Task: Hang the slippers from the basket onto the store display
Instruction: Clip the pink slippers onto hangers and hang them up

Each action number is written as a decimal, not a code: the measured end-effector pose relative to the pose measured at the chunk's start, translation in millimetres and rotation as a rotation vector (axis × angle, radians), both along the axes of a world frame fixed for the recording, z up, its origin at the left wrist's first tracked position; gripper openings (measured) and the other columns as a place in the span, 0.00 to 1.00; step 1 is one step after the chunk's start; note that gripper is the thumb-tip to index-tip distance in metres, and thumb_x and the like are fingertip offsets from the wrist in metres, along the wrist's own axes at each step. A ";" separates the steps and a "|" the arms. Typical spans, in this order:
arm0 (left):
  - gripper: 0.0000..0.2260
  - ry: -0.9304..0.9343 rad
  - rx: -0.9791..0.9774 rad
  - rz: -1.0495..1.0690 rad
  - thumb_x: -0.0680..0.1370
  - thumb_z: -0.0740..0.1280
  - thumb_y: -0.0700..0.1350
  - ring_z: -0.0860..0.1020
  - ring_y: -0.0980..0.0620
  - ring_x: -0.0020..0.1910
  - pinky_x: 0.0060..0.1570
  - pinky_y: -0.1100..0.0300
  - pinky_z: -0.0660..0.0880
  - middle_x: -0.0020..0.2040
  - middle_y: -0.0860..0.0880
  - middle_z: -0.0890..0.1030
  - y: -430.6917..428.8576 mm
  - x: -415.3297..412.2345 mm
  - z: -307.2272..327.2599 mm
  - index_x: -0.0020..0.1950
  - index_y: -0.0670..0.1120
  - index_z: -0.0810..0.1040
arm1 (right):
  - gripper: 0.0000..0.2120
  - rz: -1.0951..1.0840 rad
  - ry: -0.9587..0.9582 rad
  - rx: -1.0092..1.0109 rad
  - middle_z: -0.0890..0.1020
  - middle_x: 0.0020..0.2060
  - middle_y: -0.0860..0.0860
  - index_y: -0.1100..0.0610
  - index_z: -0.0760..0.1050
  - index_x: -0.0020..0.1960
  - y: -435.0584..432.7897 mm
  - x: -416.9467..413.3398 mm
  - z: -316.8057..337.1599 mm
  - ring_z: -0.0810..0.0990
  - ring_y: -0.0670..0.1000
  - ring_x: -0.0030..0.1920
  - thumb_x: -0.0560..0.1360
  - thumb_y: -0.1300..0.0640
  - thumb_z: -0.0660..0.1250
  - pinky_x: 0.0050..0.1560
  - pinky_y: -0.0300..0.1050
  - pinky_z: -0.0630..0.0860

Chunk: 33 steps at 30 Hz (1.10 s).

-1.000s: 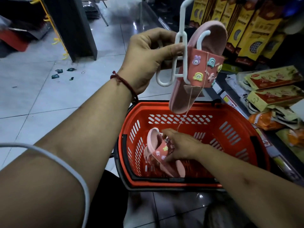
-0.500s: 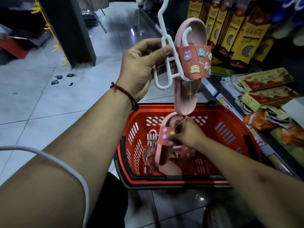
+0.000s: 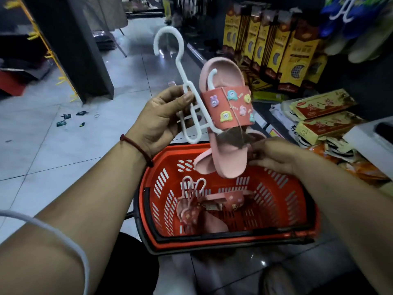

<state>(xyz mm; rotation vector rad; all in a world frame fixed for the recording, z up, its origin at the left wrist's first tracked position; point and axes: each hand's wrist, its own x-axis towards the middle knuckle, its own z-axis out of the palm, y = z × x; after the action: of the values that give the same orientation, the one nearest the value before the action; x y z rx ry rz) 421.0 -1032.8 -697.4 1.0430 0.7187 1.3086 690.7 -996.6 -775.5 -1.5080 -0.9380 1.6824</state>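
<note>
Store aisle, tiled floor, red basket (image 3: 234, 241) below. Right grip (image 3: 274, 156) has lifted the second slipper (image 3: 202, 161) out of it, pinching it behind the first slipper (image 3: 227, 105) on the white hanger (image 3: 187, 90), which the left grip (image 3: 161, 120) clasps. Hooking it seems next.

Behind the hung slipper (image 3: 230, 165), the second slipper (image 3: 202, 162) was mostly hidden, as were the fingertips of the right hand (image 3: 274, 156). The strap (image 3: 227, 107) covered part of the white hanger (image 3: 191, 141). At one o'clock, blue footwear (image 3: 340, 20) ran off the top edge.

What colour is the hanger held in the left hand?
White. The hanger in the left hand shows best in the head view.
</note>
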 end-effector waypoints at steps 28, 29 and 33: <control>0.07 1.144 0.438 -0.202 0.71 0.78 0.48 0.78 0.66 0.40 0.48 0.63 0.77 0.75 0.55 0.64 -8.2 51.5 -19.8 0.47 0.55 0.83 | 0.05 0.301 -0.307 0.561 0.83 0.40 0.64 0.55 0.83 0.38 -3.7 -16.2 65.2 0.79 0.54 0.37 0.72 0.60 0.76 0.40 0.46 0.75; 0.08 1.147 0.431 -0.205 0.71 0.78 0.49 0.78 0.64 0.41 0.49 0.62 0.77 0.71 0.54 0.66 -6.5 50.4 -20.7 0.47 0.56 0.83 | 0.03 0.336 -0.313 0.571 0.83 0.44 0.67 0.56 0.84 0.40 -4.3 -19.0 65.3 0.80 0.56 0.40 0.71 0.60 0.77 0.44 0.51 0.76; 0.09 1.152 0.379 -0.215 0.69 0.78 0.53 0.76 0.54 0.50 0.51 0.60 0.76 0.56 0.52 0.71 3.2 41.7 -22.8 0.47 0.57 0.83 | 0.02 0.373 -0.379 0.575 0.85 0.46 0.64 0.61 0.85 0.46 -7.6 -28.0 65.5 0.81 0.55 0.42 0.74 0.62 0.74 0.53 0.54 0.80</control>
<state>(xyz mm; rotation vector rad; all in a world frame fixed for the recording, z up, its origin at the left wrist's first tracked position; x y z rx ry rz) 462.8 -1029.7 -720.2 2.1571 1.1610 0.5622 662.7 -1004.2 -710.0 -1.3161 -1.8190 1.2022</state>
